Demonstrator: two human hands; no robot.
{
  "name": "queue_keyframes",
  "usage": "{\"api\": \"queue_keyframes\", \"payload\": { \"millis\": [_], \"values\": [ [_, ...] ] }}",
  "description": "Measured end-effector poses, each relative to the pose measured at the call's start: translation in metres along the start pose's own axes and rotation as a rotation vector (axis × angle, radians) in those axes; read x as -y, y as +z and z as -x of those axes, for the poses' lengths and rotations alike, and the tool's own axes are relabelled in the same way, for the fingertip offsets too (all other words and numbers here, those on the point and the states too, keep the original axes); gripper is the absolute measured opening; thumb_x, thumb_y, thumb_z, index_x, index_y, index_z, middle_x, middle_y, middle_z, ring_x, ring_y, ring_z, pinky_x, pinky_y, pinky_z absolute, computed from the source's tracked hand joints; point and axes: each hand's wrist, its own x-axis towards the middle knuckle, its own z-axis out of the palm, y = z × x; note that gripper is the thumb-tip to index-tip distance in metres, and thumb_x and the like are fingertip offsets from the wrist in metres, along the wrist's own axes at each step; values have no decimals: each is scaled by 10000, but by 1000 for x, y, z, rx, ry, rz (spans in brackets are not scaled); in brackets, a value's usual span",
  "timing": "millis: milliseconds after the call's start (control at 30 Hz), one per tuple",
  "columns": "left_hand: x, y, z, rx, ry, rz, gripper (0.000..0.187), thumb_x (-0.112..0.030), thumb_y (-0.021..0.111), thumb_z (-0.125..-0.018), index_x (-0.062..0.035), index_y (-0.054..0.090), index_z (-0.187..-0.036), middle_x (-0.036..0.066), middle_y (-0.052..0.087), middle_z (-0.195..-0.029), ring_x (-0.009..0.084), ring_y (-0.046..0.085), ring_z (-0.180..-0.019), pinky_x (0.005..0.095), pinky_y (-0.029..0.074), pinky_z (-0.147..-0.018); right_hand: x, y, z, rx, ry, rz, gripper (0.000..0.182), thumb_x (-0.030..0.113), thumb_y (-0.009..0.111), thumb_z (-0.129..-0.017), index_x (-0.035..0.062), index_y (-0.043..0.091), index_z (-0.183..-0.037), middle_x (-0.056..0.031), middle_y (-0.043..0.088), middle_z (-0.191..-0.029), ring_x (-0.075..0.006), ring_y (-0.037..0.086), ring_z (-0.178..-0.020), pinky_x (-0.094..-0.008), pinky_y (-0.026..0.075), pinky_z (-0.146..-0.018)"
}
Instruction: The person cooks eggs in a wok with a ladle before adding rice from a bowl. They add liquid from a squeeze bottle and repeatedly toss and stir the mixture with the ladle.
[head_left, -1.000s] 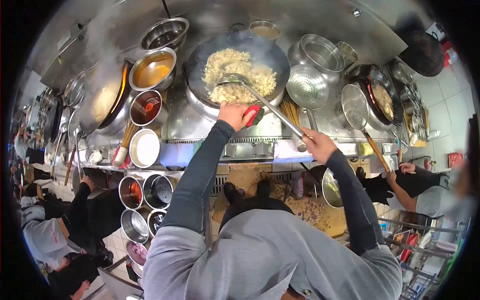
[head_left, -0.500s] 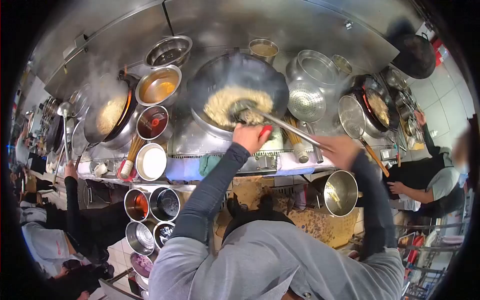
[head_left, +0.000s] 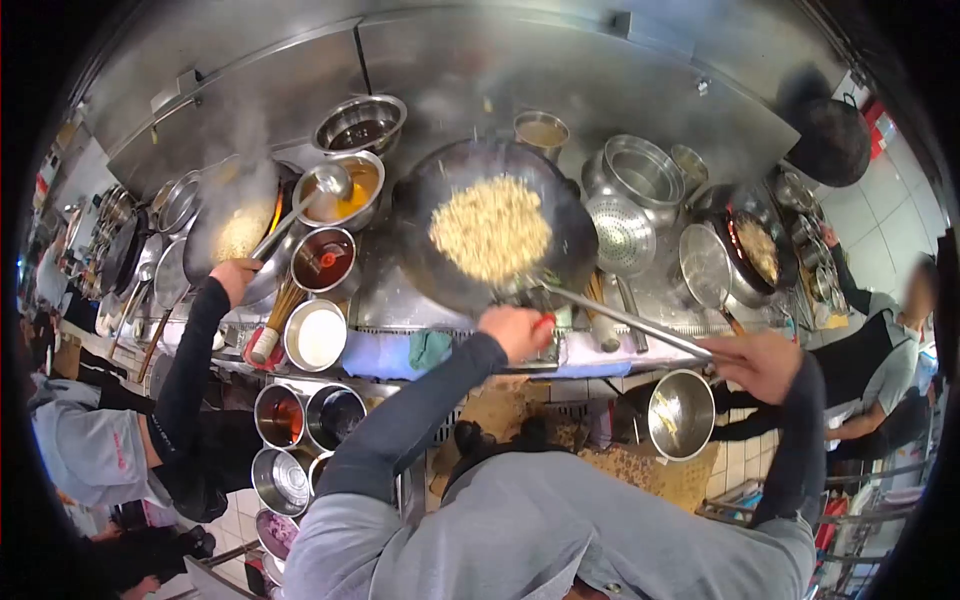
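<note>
Pale food (head_left: 490, 229) lies heaped, slightly blurred, in the large dark wok (head_left: 420, 255) at the centre. My left hand (head_left: 515, 333) is closed at the wok's near edge, on a grip with a red part showing beside the fingers. My right hand (head_left: 757, 363) is wrapped round the end of a long metal ladle (head_left: 630, 320), whose shaft slants up and left to the wok's near right side. The ladle's bowl is hard to make out there.
A co-worker's hand (head_left: 235, 280) on the left holds a ladle over a bowl of orange liquid (head_left: 365, 195). Further round stand a white-filled pot (head_left: 316, 334), a perforated strainer (head_left: 622, 235), a steaming wok (head_left: 240, 235) and a steel pot (head_left: 682, 415).
The ladle in my right hand has drawn back from the wok's middle toward its near right side. The food is bunched higher. The left co-worker's ladle has moved over the orange liquid.
</note>
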Motion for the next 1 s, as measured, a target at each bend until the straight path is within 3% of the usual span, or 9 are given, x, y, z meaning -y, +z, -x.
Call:
{"api": "queue_keyframes", "payload": {
  "millis": [100, 200, 267, 367, 567, 600, 733, 833, 1000],
  "values": [
    [-30, -63, 0, -172, 90, -55, 387, -451, 503, -907, -138, 669, -751, 112, 606, -590, 289, 613, -523, 413, 516, -564, 15, -25, -2, 48, 83, 59, 429, 127, 611, -830, 123, 569, -1257, -179, 660, -837, -278, 665, -751, -365, 511, -693],
    [16, -18, -48, -444, 184, -157, 364, -434, 514, -901, -141, 671, -753, 121, 607, -588, 277, 602, -518, 402, 497, -623, -7, 26, -93, -150, -103, 147, 392, 165, 584, -845, 142, 572, -1236, -161, 663, -908, -358, 630, -811, -425, 500, -734],
    [39, 50, -47, -399, -7, -120, 405, -463, 445, -922, -133, 666, -843, 121, 637, -640, 309, 619, -621, 472, 378, -747, -19, 80, -159, -264, -14, 84, 375, 186, 557, -856, 165, 571, -1230, -192, 655, -920, -387, 619, -824, -449, 499, -743],
    [31, 87, -20, -166, -79, -79, 400, -479, 443, -911, -174, 685, -1004, 124, 656, -680, 284, 637, -647, 446, 375, -746, -9, 123, -172, -404, 78, 28, 421, 200, 527, -878, 204, 498, -1298, -217, 648, -900, -406, 619, -804, -491, 489, -731],
    [29, 9, -42, -397, 110, -139, 410, -432, 483, -913, -128, 618, -673, 92, 606, -584, 275, 597, -555, 410, 387, -638, -32, 132, -74, -338, 78, -11, 560, 153, 548, -884, 187, 342, -1404, -169, 675, -916, -387, 633, -801, -456, 506, -703],
    [43, 12, -52, -355, 76, -171, 379, -436, 479, -913, -144, 626, -723, 79, 625, -623, 262, 610, -601, 422, 379, -667, -51, 138, -65, -330, -11, 62, 592, 186, 535, -895, 197, 291, -1435, -190, 665, -850, -391, 634, -764, -473, 502, -681],
    [67, 33, -58, -354, -117, -175, 360, -472, 469, -912, -172, 668, -924, 70, 668, -882, 243, 615, -878, 459, 373, -807, -123, 136, -99, -44, 334, 459, 611, 291, 462, -945, 281, 166, -1479, -193, 659, -804, -341, 652, -699, -490, 512, -634],
    [77, 32, -59, -321, -227, -125, 405, -502, 459, -910, -178, 671, -1026, 59, 660, -995, 246, 580, -1008, 476, 365, -877, -187, 153, -182, -159, 269, 363, 648, 264, 440, -952, 279, 69, -1483, -239, 645, -789, -406, 636, -700, -504, 494, -632],
    [81, 33, -60, -300, -214, -125, 445, -525, 454, -908, -147, 653, -1031, 61, 653, -994, 256, 566, -1035, 501, 370, -888, -90, 242, -308, -402, 109, 0, 581, 310, 456, -923, 218, 224, -1448, -278, 631, -795, -458, 617, -750, -547, 472, -720]
  ]
}}
